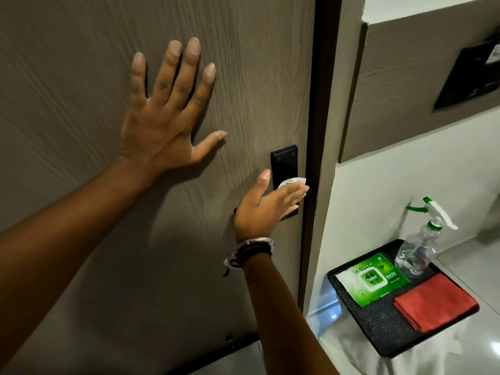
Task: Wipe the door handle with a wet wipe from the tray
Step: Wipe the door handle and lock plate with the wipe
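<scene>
Both hands (pixel 165 123) (pixel 266 209) flat against door (pixel 81 63)

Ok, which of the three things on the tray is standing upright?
The clear spray bottle at the tray's far corner; the green wipes pack and red cloth lie flat.

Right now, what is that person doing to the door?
The person is cleaning the door's lock. Their right hand presses a white wet wipe against the black lock plate, and the hand hides the handle itself. Their left hand lies flat and spread on the wooden door, likely to steady it. On the floor nearby is a black tray holding a green Dettol wipes pack, a clear spray bottle and a folded red cloth.
</scene>
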